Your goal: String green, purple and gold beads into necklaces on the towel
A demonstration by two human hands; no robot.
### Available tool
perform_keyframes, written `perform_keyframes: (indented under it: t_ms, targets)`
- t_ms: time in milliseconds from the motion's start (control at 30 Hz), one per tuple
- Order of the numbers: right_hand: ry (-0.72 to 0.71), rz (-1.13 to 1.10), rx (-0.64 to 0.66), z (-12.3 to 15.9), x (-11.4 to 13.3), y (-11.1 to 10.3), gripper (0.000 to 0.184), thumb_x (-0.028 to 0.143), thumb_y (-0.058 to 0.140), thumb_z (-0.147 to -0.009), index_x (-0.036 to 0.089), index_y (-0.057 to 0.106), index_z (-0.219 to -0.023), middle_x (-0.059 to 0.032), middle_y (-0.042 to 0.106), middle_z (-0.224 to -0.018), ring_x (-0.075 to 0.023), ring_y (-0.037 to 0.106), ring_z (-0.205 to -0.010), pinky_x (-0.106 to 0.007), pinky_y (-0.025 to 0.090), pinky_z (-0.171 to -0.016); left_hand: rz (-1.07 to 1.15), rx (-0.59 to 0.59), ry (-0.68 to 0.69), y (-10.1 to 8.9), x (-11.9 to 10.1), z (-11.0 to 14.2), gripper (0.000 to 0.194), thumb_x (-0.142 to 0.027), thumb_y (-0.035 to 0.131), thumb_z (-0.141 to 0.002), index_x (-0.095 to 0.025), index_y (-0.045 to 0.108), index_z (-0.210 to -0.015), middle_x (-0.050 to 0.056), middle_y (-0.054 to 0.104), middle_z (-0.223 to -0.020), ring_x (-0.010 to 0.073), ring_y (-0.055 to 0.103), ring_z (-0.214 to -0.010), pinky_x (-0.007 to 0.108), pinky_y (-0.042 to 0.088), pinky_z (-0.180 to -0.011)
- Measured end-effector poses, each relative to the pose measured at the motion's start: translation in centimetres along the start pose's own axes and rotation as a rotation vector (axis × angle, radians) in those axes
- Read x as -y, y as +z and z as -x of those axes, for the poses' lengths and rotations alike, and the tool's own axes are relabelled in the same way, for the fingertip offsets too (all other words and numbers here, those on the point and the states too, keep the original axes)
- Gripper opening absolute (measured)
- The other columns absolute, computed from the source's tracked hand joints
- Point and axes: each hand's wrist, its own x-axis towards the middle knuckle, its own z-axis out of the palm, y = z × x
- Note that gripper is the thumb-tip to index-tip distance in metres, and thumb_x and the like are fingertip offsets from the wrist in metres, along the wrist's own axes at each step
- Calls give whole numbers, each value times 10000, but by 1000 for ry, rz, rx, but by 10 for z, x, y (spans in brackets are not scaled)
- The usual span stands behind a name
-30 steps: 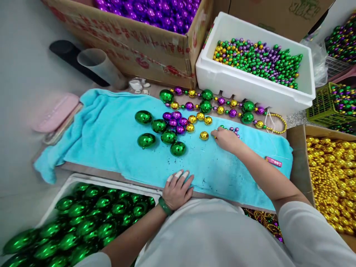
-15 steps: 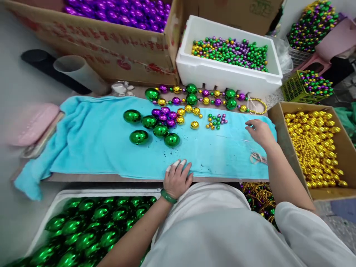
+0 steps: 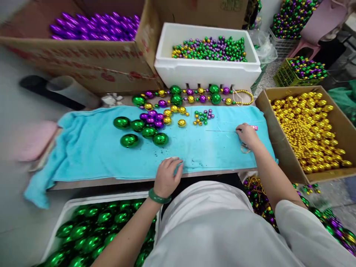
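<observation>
A thin, straight, pale needle point(image 3: 221, 130) stretches across the right half of a turquoise towel point(image 3: 214, 148), one end pinched in the thumb and fingertips of my right hand point(image 3: 248, 135); small shiny green, gold and purple round beads point(image 3: 205, 122) sit just beyond its tip. My left hand point(image 3: 166, 177), fingers loosely bent and thumb apart, is at the towel's near edge, with large glossy green egg-shaped beads point(image 3: 149, 132) farther off to the left.
</observation>
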Motion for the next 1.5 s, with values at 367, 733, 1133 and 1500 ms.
perform_keyframes:
  t_ms: [367,733,1133,1500]
  targets:
    - [-17,-63,-85,7,-9,3,251,216,434,-878,154,673,-922,-124,619,-1016,-222,588,-869,-313,418,-727,92,196,254,8,-49,-55,195,-231,467,-915,-180,647,-966,84,665,-974,199,593,-931,345,467,-830]
    - [17,-1479,-81,30,49,-21,203,327,681,-729,177,553,-777,-39,584,-1133,-4,404,-452,-177,242,-349,516,46,35,42,-87,-132,293,-254,499,-895,-179,606,-1156,110,626,-1131,143,610,-813,302,506,-774]
    - [8,-1827,79,28,59,-26,242,325,706,-741,198,554,-880,33,596,-626,-69,480,-428,-160,287,-322,1167,431,-312,71,-97,-158,240,-316,578,-823,-113,702,-860,-2,558,-598,89,483,-557,236,434,-584]
    - [85,-1637,37,43,30,-17,198,331,686,-761,172,632,-867,38,485,-516,-69,397,-442,-189,250,-383,-26,37,-17,57,-48,-162,295,-205,469,-907,-201,669,-1124,110,612,-1177,241,526,-1016,393,449,-890]
